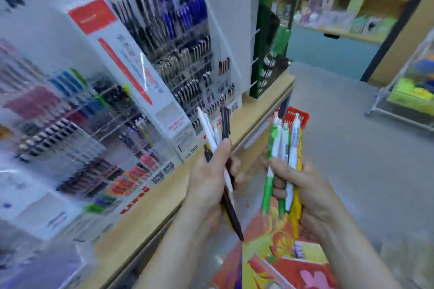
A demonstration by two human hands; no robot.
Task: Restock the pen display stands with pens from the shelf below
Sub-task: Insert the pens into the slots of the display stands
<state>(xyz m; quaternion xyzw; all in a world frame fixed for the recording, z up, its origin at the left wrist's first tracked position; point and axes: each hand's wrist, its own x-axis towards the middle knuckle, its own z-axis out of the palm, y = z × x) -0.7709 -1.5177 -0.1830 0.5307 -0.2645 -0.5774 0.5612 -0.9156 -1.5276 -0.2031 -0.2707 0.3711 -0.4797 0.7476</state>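
My left hand (211,178) grips a small bunch of white and black pens (224,124), tips pointing up toward the display. My right hand (303,185) grips a bunch of green, white and yellow pens (285,141), held upright. Both hands hover just off the wooden counter edge (249,124). Clear acrylic pen display stands (187,58) full of black and blue pens rise at the left. A second tiered stand (77,129) holds coloured pens. The image is motion-blurred.
A white and red advertising panel (131,70) stands between the two stands. A green display post (267,30) stands at the counter's far end. A red basket (297,116) sits behind my right hand. Colourful packaging (277,260) lies below my arms. Shelves and a wire rack (404,91) flank the grey aisle floor.
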